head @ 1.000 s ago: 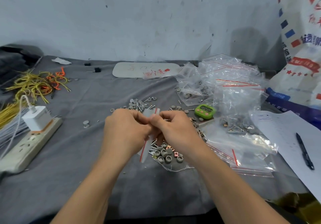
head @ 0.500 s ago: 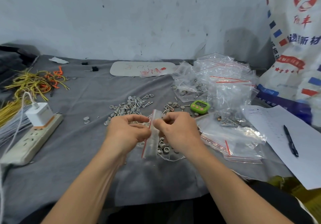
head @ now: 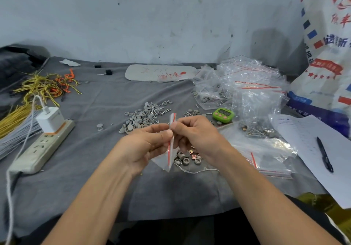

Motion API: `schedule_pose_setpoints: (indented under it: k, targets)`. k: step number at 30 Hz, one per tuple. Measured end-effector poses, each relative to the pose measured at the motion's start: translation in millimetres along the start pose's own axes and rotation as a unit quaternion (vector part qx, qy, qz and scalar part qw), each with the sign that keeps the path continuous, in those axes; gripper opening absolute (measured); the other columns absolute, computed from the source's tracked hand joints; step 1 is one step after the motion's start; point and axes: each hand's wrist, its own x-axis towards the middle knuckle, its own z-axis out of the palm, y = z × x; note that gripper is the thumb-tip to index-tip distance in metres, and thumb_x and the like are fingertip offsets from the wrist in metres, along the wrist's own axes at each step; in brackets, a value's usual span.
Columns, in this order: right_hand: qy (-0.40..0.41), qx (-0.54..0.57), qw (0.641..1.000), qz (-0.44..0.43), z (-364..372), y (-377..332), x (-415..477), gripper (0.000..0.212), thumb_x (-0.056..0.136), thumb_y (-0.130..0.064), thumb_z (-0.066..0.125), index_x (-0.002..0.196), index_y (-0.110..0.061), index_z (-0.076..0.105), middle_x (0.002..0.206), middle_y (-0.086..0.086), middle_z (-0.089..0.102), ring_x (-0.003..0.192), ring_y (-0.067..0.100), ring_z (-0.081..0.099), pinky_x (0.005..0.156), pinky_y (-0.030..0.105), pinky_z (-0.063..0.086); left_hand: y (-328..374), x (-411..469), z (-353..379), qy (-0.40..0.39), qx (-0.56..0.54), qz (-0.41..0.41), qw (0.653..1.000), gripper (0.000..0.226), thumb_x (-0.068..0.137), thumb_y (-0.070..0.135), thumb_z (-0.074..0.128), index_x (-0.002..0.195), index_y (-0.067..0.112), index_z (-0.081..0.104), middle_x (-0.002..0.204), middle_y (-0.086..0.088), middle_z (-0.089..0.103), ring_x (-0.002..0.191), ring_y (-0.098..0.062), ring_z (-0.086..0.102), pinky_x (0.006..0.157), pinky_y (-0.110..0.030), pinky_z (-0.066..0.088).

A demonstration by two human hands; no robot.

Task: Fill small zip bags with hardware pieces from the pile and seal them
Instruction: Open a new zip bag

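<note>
Here, the zip bag (head: 171,146) hangs pinched between left hand (head: 144,146) and right hand (head: 197,140).

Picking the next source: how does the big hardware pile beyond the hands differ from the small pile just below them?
The big pile of grey round caps and thin nails lies spread wide farther back; the small pile of grey rings sits nearer, partly hidden by the clear red-striped zip bag and the right hand. The small pile holds copper-coloured square pieces; the big one shows none. Both lie on the grey cloth.
</note>
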Motion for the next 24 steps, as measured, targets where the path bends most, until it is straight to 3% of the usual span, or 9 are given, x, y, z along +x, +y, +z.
schedule_pose_setpoints:
  k: [3, 7, 9, 12, 13, 15, 18, 20, 24]
  targets:
    - [-0.046, 0.099, 0.994, -0.005, -7.5, -8.6, -0.2, 0.022, 0.093, -0.026, 0.067, 0.079, -0.016, 0.08, 0.06, 0.007, 0.058, 0.048, 0.011, 0.047, 0.047, 0.019, 0.034, 5.5, -1.1, 3.2, -0.109, -0.105, -0.02, 0.988, 0.036, 0.065, 0.006, 0.076, 0.101, 0.009, 0.08, 0.079, -0.008, 0.074, 0.064, -0.014, 0.071, 0.058, -0.02, 0.058]
    - [-0.11, 0.18, 0.977, -0.018, -11.0, -14.9, 0.4, 0.034, 0.087, -0.026, 0.073, 0.097, 0.006, 0.074, 0.085, 0.022, 0.048, 0.071, 0.031, 0.04, 0.069, 0.036, 0.033, 14.1, 2.5, -3.7, -0.208, -0.047, 0.019, 0.977, 0.089, 0.057, 0.001, 0.081, 0.141, -0.002, 0.052, 0.108, -0.029, 0.057, 0.099, -0.041, 0.059, 0.096, -0.041, 0.044]
    - [-0.12, 0.145, 0.982, -0.028, -10.8, -16.6, 1.4, 0.021, 0.094, -0.019, 0.065, 0.079, -0.014, 0.078, 0.073, 0.015, 0.052, 0.065, 0.027, 0.043, 0.066, 0.03, 0.033, 14.9, 1.8, -2.5, -0.174, -0.004, 0.043, 0.984, 0.084, 0.056, 0.006, 0.073, 0.137, -0.002, 0.052, 0.103, -0.03, 0.059, 0.097, -0.04, 0.06, 0.094, -0.043, 0.046]
    - [-0.1, 0.054, 0.993, -0.02, -11.5, -15.8, 3.8, 0.037, 0.101, -0.003, 0.057, 0.068, -0.014, 0.066, 0.057, -0.002, 0.053, 0.048, 0.006, 0.044, 0.05, 0.014, 0.034, 14.3, -1.3, 5.2, 0.0, 0.12, 0.085, 0.989, 0.07, 0.054, 0.01, 0.071, 0.123, 0.014, 0.06, 0.071, -0.006, 0.067, 0.063, -0.019, 0.058, 0.063, -0.028, 0.046]
    - [-0.087, 0.029, 0.996, -0.013, -12.2, -15.8, 4.6, 0.036, 0.101, -0.002, 0.058, 0.067, -0.011, 0.062, 0.057, -0.001, 0.053, 0.047, 0.006, 0.044, 0.049, 0.014, 0.035, 13.2, -0.5, 4.1, 0.103, 0.219, 0.111, 0.964, 0.06, 0.056, 0.013, 0.074, 0.114, 0.025, 0.062, 0.064, 0.005, 0.066, 0.055, -0.013, 0.055, 0.057, -0.025, 0.041]
    - [-0.072, -0.035, 0.997, -0.01, -13.1, -15.5, 4.9, 0.037, 0.099, -0.005, 0.062, 0.063, -0.013, 0.059, 0.055, -0.001, 0.055, 0.046, 0.007, 0.044, 0.049, 0.015, 0.036, 13.3, 0.5, -1.7, 0.304, 0.436, 0.17, 0.83, 0.038, 0.068, 0.022, 0.077, 0.097, 0.035, 0.056, 0.064, 0.01, 0.067, 0.062, -0.013, 0.06, 0.059, -0.029, 0.039]
    - [-0.029, -0.156, 0.987, -0.014, -10.4, -13.5, 6.4, 0.034, 0.091, -0.016, 0.066, 0.058, -0.017, 0.061, 0.048, -0.004, 0.053, 0.044, 0.008, 0.042, 0.046, 0.018, 0.034, 12.9, -1.1, -4.2, 0.429, 0.547, 0.247, 0.675, 0.025, 0.075, 0.027, 0.07, 0.092, 0.039, 0.055, 0.074, 0.01, 0.063, 0.078, -0.025, 0.061, 0.063, -0.033, 0.034]
    - [0.026, -0.148, 0.988, -0.035, -6.4, -13.0, 8.8, 0.031, 0.087, -0.015, 0.065, 0.057, -0.016, 0.061, 0.047, -0.002, 0.051, 0.046, 0.01, 0.042, 0.046, 0.02, 0.033, 7.3, -1.0, 1.4, 0.396, 0.554, 0.27, 0.681, 0.023, 0.074, 0.04, 0.066, 0.095, 0.043, 0.057, 0.077, 0.012, 0.064, 0.08, -0.023, 0.061, 0.065, -0.033, 0.036]
    - [0.074, -0.088, 0.993, -0.025, -13.0, -15.6, 12.7, 0.031, 0.084, -0.015, 0.065, 0.054, -0.017, 0.063, 0.047, 0.0, 0.054, 0.049, 0.015, 0.045, 0.054, 0.026, 0.036, 13.3, 2.7, -10.1, 0.293, 0.53, 0.173, 0.777, 0.028, 0.074, 0.041, 0.071, 0.098, 0.049, 0.06, 0.064, 0.022, 0.065, 0.075, -0.007, 0.062, 0.062, -0.03, 0.04]
